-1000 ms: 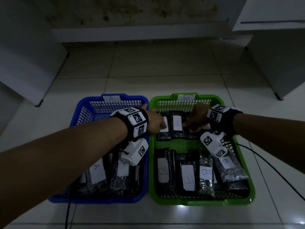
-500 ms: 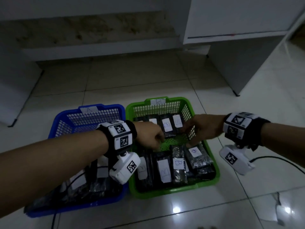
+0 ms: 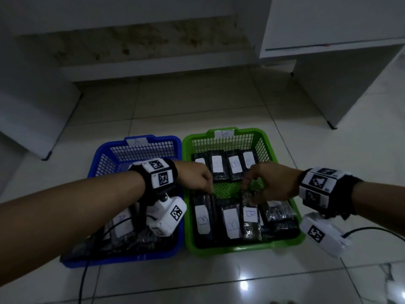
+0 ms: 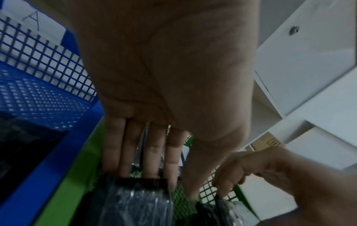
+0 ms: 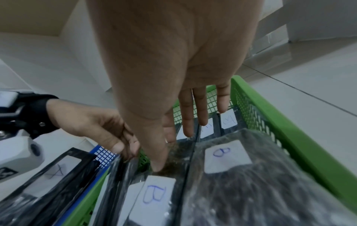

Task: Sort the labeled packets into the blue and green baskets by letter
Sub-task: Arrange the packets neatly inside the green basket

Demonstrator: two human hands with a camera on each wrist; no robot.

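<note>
– As both hands reach into the green basket (image 3: 241,246), which of them has hold of a packet?

– The right hand (image 3: 271,183). Its thumb (image 5: 157,165) and forefinger pinch the far end of a B packet (image 3: 249,216) in the near row, just above the white label. The other fingers (image 5: 186,122) point straight out over the basket.

– And the left hand (image 3: 195,178)?

– It is at the left side of the same basket. Its fingers (image 4: 154,152) run down to the far edge of a dark packet (image 3: 202,216), also marked B. The views do not show whether they grip it or only touch it.

– Where do the other packets lie?

– A second row of B packets (image 3: 234,164) lies along the green basket's far wall, with bare mesh between the two rows. The blue basket (image 3: 131,260) stands just beside it on the left and holds dark packets at its near end, one A packet (image 3: 122,224) showing its letter.

– Are the baskets marked?

– Yes. A paper tag (image 3: 137,141) reading A sits on the blue basket's far rim. A similar tag (image 3: 223,133) on the green one is too blurred to read.

– The setting?

– Both baskets stand on a pale tiled floor (image 3: 197,106), with a white cabinet (image 3: 328,18) beyond them to the right.
</note>
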